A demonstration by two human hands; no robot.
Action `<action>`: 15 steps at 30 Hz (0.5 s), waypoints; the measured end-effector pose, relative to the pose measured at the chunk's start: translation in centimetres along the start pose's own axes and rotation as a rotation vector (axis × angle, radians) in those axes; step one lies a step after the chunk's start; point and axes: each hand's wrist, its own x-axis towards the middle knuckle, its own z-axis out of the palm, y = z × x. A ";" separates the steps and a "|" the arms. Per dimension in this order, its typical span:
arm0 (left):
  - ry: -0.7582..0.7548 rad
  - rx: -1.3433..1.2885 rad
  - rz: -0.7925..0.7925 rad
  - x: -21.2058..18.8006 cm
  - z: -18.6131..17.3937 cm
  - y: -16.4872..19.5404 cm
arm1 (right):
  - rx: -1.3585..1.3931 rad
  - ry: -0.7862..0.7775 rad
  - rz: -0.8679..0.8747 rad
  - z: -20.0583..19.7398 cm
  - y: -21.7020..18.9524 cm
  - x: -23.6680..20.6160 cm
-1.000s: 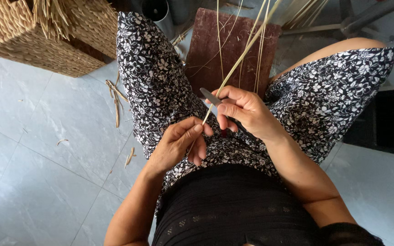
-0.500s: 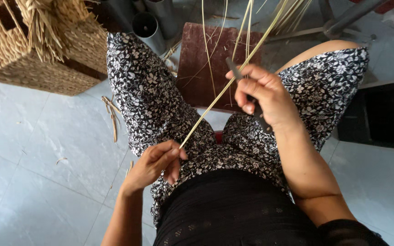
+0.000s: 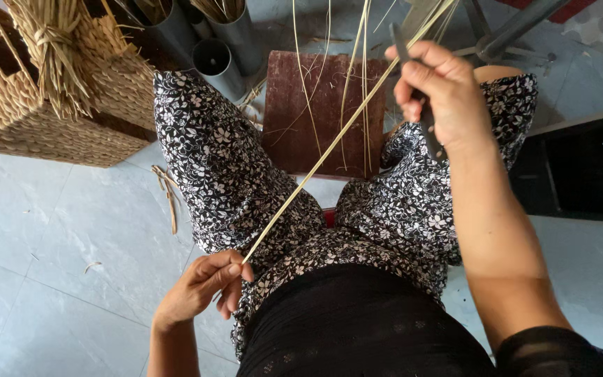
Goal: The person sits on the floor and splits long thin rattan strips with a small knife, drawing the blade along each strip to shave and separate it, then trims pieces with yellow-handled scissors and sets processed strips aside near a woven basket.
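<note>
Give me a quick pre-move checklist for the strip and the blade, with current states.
1. Left hand pinches the near end of the straw strip: ok.
2. Right hand grips the dark blade tool: ok.
3. Strip runs straight between the hands, no visible sag: ok.
4. Blade edge in contact with strip: cannot tell.
5. Fingers off the blade edge: cannot tell.
6. Loose stalks over the wooden board cross the strip's line: not ok.

Two hands are seen, one left hand (image 3: 200, 287) and one right hand (image 3: 435, 87). One long straw strip (image 3: 329, 143) and one dark knife (image 3: 417, 91) are held. One woven basket (image 3: 43, 91), three grey tubes (image 3: 216, 61) and one brown wooden board (image 3: 319, 115) are counted
</note>
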 end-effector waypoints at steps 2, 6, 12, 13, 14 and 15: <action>0.000 0.013 -0.001 -0.4 -0.3 -0.4 | -0.007 0.004 -0.017 -0.9 -0.4 0.8; 0.005 0.012 -0.004 -1.1 -1.0 -1.1 | -0.023 0.036 -0.039 -3.4 -1.2 2.2; 0.030 0.022 -0.065 -2.0 -2.0 -1.5 | -0.008 0.078 -0.093 -10.1 -0.6 5.3; 0.034 0.021 -0.058 -2.0 -2.1 -1.4 | -0.021 0.105 -0.075 -11.7 -0.2 6.0; 0.038 0.019 -0.050 -1.9 -2.1 -1.1 | -0.033 0.131 -0.057 -13.3 0.1 6.7; 0.042 0.017 -0.043 -1.8 -1.9 -0.7 | -0.046 0.157 -0.038 -15.0 0.5 7.5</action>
